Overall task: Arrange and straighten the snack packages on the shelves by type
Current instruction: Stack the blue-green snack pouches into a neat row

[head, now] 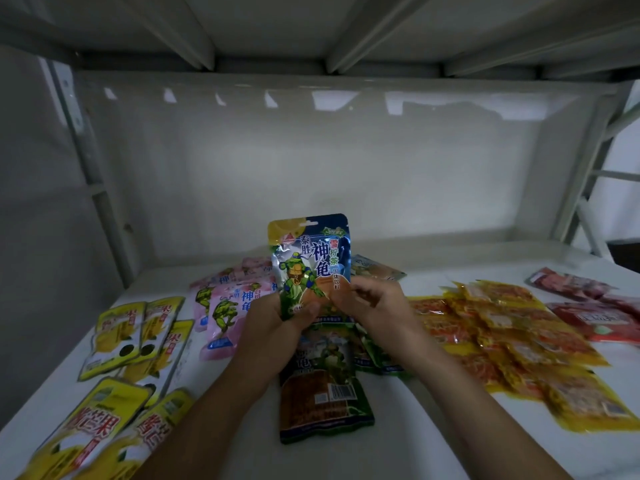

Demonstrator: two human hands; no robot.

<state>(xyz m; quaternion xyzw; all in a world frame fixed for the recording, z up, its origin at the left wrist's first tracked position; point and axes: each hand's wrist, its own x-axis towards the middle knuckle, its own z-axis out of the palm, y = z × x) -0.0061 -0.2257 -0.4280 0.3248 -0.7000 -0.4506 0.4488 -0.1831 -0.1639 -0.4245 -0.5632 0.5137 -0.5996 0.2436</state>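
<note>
Upright above the shelf's (pixel 398 427) front middle, both hands, left (pixel 273 327) and right (pixel 374 306), pinch one blue-green turtle pouch (pixel 310 261); two pink pouches (pixel 228 306) lie left.

A white metal shelf (pixel 398 420) with a glossy back panel (pixel 329 161) sits under another ribbed shelf (pixel 277 26), dimly lit.

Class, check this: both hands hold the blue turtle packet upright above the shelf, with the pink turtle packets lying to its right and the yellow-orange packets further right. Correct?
Not quite. The head view shows the pink turtle packets lying to the left of the blue turtle packet, not the right. The left hand and right hand do hold it upright, with the yellow-orange packets to the right.
</note>
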